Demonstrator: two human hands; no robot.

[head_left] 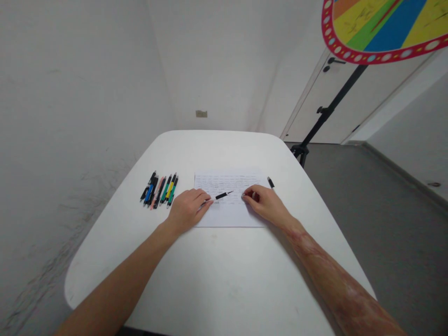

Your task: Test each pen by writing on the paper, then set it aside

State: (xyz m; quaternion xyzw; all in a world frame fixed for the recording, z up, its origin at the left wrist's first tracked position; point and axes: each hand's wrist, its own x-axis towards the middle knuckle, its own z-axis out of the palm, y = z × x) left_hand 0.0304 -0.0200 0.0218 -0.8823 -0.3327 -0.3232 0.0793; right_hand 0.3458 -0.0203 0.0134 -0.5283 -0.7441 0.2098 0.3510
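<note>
Forearms [133, 273]; left grip [189, 206] holds white pen [221, 195], black front; right grip [265, 201] pinches greyish bit [242, 195].

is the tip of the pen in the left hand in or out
Out: a thin point shows beyond the black grip of the pen in the left hand.

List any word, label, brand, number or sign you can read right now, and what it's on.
No text is readable.
Sheet of paper: rows of writing, too small to read.
Coloured wheel: dark marks on yellow segments, illegible.
Group of pens: too small to tell whether any carry print.
</note>
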